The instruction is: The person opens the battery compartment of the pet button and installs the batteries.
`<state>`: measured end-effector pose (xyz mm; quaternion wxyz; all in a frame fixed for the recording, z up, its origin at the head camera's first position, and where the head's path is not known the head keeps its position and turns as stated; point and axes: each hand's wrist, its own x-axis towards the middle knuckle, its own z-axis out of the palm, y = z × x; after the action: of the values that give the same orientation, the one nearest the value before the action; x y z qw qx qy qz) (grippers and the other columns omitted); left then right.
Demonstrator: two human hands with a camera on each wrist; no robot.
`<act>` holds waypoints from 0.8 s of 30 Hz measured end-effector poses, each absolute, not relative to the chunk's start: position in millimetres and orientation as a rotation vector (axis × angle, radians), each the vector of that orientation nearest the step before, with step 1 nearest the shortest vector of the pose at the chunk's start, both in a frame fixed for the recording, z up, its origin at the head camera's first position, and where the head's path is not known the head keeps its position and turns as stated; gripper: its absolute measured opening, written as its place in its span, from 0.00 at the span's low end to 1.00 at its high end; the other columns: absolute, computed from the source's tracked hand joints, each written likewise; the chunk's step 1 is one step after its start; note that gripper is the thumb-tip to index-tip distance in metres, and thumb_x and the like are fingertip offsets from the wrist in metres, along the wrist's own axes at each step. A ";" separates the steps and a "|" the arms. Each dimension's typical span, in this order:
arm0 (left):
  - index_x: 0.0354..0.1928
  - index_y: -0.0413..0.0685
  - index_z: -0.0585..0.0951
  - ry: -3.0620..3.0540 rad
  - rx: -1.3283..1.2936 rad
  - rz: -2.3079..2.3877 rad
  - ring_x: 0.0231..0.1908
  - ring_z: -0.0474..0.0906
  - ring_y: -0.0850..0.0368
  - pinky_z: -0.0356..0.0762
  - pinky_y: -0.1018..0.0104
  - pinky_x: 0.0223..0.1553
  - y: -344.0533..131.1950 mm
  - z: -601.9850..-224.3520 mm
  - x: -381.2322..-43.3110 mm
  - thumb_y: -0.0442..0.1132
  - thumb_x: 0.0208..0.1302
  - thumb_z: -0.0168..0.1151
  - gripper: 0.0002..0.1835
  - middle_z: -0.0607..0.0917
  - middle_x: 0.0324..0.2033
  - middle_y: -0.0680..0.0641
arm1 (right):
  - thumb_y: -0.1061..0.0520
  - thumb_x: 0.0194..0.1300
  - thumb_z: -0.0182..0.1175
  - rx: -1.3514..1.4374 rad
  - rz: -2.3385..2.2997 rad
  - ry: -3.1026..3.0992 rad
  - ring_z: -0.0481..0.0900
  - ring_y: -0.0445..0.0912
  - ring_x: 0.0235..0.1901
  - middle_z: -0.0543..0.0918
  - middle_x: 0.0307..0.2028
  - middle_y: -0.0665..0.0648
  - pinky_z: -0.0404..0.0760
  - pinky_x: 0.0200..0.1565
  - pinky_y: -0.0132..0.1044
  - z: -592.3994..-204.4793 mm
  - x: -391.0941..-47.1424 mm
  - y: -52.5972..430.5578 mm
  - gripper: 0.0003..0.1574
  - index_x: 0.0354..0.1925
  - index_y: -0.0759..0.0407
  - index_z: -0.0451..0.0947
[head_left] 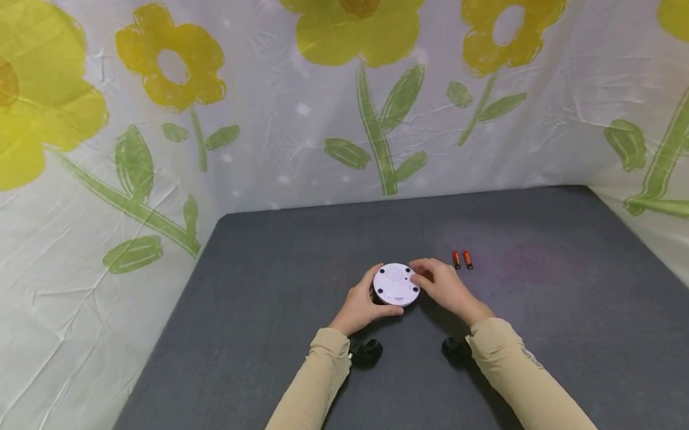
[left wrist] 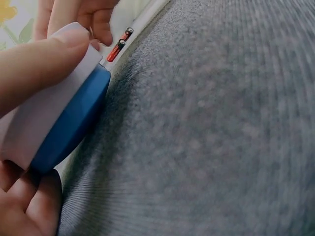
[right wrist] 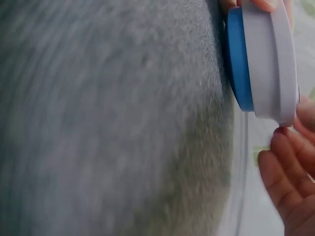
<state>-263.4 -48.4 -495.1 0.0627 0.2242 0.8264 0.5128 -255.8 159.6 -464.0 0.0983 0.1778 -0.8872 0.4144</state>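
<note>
A round white device (head_left: 395, 284) is held up with its underside facing the head camera, showing small dark feet and a patch of tiny holes. Its other side is blue, as the left wrist view shows on the blue part (left wrist: 74, 120). My left hand (head_left: 361, 306) grips it from the left, thumb on the near rim and fingers around the far side. At its right edge my right hand (head_left: 443, 288) pinches the rim, the thumb on the white face and fingertips by the edge in the right wrist view. Two red and black batteries (head_left: 462, 260) lie just beyond the right hand.
Under the hands spreads a dark grey table (head_left: 298, 246). White cloth walls (head_left: 277, 146) printed with yellow flowers stand around its back and sides. Black wrist-worn gear (head_left: 365, 354) sits below each forearm, close above the tabletop.
</note>
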 end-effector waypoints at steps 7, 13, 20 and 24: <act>0.70 0.45 0.55 2.533 0.671 1.531 0.60 0.65 0.57 0.68 0.60 0.55 -50.0 -492.1 -263.1 0.49 0.44 0.76 0.53 0.66 0.63 0.45 | 0.61 0.53 0.68 0.802 0.992 -2.495 0.74 0.49 0.36 0.79 0.37 0.58 0.76 0.37 0.44 -458.0 -249.1 162.5 0.11 0.37 0.62 0.83; 0.70 0.46 0.55 2.533 0.664 1.523 0.60 0.66 0.56 0.68 0.60 0.55 -50.2 -490.4 -262.7 0.49 0.46 0.75 0.53 0.66 0.63 0.44 | 0.57 0.54 0.68 0.998 0.818 -2.468 0.71 0.47 0.40 0.80 0.38 0.57 0.76 0.40 0.44 -453.7 -242.6 159.4 0.10 0.35 0.61 0.84; 0.70 0.46 0.54 2.533 0.645 1.527 0.60 0.65 0.56 0.68 0.60 0.56 -49.9 -491.2 -262.0 0.50 0.45 0.75 0.53 0.65 0.63 0.43 | 0.58 0.54 0.68 1.065 0.728 -2.526 0.74 0.47 0.41 0.80 0.38 0.56 0.77 0.41 0.42 -450.0 -239.9 154.5 0.10 0.37 0.61 0.84; 0.71 0.46 0.54 2.540 0.642 1.523 0.60 0.65 0.55 0.68 0.60 0.55 -49.9 -491.6 -261.4 0.50 0.45 0.75 0.54 0.65 0.63 0.43 | 0.58 0.55 0.68 1.098 0.624 -2.512 0.75 0.46 0.40 0.81 0.37 0.54 0.78 0.42 0.40 -448.2 -239.9 152.7 0.09 0.36 0.60 0.85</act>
<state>-261.4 -49.9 -491.6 0.0557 0.2116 0.8368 0.5019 -239.9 152.7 -448.2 0.1644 0.3852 -0.8813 0.2190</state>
